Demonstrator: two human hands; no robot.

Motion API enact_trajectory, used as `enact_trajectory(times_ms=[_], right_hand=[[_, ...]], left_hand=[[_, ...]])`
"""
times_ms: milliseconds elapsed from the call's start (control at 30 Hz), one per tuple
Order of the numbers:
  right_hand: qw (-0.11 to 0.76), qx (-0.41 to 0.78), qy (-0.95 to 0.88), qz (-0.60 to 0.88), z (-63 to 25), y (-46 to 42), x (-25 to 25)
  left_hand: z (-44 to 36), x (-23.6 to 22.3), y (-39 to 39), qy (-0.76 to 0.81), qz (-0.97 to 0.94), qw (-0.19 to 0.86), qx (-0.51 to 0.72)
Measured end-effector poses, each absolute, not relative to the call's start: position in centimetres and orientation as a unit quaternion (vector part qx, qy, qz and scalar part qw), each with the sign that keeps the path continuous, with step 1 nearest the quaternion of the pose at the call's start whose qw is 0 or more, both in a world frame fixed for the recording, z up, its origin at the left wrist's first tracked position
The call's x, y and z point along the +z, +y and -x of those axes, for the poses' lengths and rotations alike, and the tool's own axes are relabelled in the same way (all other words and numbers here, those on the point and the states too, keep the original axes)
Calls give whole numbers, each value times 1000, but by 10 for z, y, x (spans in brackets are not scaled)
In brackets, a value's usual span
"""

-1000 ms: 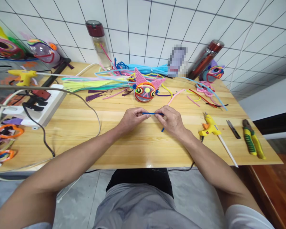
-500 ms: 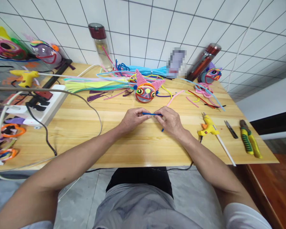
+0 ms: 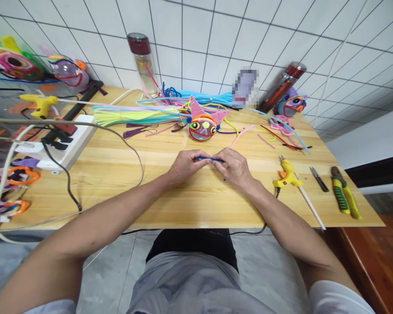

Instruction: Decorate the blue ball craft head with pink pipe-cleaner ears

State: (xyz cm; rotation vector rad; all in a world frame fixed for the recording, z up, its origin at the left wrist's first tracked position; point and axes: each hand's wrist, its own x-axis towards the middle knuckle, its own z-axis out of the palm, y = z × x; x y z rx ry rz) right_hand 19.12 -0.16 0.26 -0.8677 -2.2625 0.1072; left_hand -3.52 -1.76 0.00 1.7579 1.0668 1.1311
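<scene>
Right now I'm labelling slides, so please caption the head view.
Left hand and right hand pinch a blue craft stem before a pink-eared, cat-like figure.

On the surface (image 3: 183, 205), a stem (image 3: 201, 158) lies across the left hand (image 3: 183, 168) and right hand (image 3: 234, 169), before the central figure (image 3: 201, 133). Left of this figure lie a bundle (image 3: 124, 117) and, farther out, a power strip (image 3: 74, 148); behind-left, a bottle (image 3: 146, 72); behind-right, a flask (image 3: 283, 87); front-right, a glue gun (image 3: 290, 174), snips (image 3: 319, 180), then pliers (image 3: 339, 194).
</scene>
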Motion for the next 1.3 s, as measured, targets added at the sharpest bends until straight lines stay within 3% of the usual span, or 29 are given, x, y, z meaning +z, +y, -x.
enact_trajectory(times_ms=[1300], right_hand=[[361,27,-865,346,-193,-3,8]], left_hand=[[37,5,-17,472,-646,412,436]])
